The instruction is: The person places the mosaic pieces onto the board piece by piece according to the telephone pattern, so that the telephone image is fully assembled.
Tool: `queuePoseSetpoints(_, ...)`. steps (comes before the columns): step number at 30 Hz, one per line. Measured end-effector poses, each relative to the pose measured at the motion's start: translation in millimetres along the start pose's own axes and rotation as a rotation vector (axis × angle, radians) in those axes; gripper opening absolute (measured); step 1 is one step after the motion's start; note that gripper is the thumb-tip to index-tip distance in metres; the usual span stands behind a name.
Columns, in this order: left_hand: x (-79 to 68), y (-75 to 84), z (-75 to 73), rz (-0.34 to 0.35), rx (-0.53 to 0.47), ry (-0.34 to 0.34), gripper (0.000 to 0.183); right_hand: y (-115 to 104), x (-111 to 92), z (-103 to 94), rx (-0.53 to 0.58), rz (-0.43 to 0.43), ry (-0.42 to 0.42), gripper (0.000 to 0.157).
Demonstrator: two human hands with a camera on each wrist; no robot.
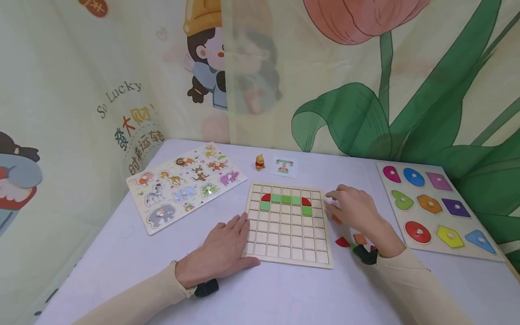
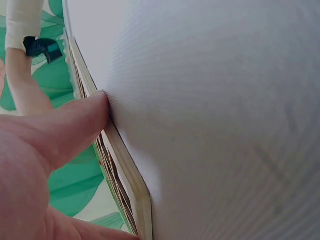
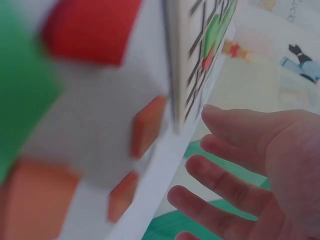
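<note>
A wooden grid board (image 1: 285,229) lies on the table. Along its upper rows sit several green squares (image 1: 286,199) with red quarter-round pieces (image 1: 266,197) at the two corners. My left hand (image 1: 225,248) lies flat along the board's left edge, and its thumb (image 2: 82,120) touches the near edge. Just beyond the right edge hovers my right hand (image 1: 359,210), fingers loosely bent and holding nothing in the right wrist view. Under and beside it are loose pieces: a red one (image 1: 342,242), orange ones (image 1: 359,239) and a green one (image 3: 25,95), partly hidden by the wrist.
Behind the board stand a small bear figure (image 1: 260,162) and a card with a coloured pattern (image 1: 283,167). An animal puzzle (image 1: 187,194) lies at the left. To the right is a shape puzzle (image 1: 426,216). A printed curtain (image 1: 260,126) hangs behind the table.
</note>
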State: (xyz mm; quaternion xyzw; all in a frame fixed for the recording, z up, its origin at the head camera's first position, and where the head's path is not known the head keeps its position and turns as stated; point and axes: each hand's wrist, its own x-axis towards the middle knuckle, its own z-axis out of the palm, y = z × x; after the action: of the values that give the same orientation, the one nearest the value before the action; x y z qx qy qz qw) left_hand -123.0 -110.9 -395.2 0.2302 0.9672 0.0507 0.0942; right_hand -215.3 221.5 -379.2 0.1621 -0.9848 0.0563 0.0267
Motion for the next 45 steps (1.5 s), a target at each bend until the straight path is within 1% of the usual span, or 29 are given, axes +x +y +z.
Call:
queuePoseSetpoints(4, -0.3, -0.7, -1.2, 0.000, -0.010, 0.002, 0.097, 17, -13, 1.8, 0.004, 0.071, -0.013, 0.040)
queuePoseSetpoints(7, -1.0, -0.7, -2.0, -0.003, -0.017, -0.001, 0.097, 26, -20, 3.3, 0.000, 0.101, -0.018, 0.041)
queuePoseSetpoints(15, -1.7, 0.0, -1.5, 0.015, -0.026, 0.023, 0.096, 39, -33, 5.9, -0.022, 0.141, -0.046, 0.040)
queuePoseSetpoints(21, -1.0, -0.6, -0.1, 0.011, -0.025, 0.028, 0.096, 39, -35, 9.1, -0.033, 0.140, -0.053, 0.036)
queuePoseSetpoints(34, -0.9, -0.2, -0.6, 0.008, -0.040, 0.011, 0.096, 37, -34, 11.9, -0.020, 0.104, -0.044, 0.037)
queuePoseSetpoints(40, -0.8, -0.5, -0.8, 0.004, -0.032, 0.012, 0.096, 36, -31, 4.4, -0.002, 0.080, -0.027, 0.036)
queuePoseSetpoints(45, -0.4, -0.8, -0.4, 0.004, -0.034, 0.011, 0.096, 24, -26, -3.6, 0.004, 0.042, 0.000, 0.033)
